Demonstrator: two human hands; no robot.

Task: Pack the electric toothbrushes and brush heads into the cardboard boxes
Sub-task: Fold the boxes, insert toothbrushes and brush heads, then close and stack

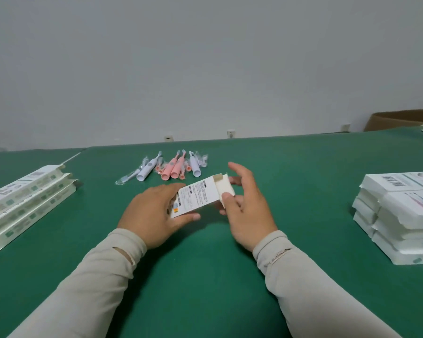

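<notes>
I hold a white printed cardboard box (200, 195) over the middle of the green table (303, 172). My left hand (152, 213) grips its near end, thumb along the lower edge. At its far end my right hand (247, 208) pinches the open end flap. Beyond the box lie white toothbrushes (148, 168) and pink toothbrushes (172, 167) in a loose row, with wrapped brush heads (128, 178) among them.
Three long open boxes (27, 198) lie side by side at the left. A stack of white boxes (401, 215) stands at the right edge. A brown carton (401, 119) sits behind the table's far right corner. A wall runs behind the table.
</notes>
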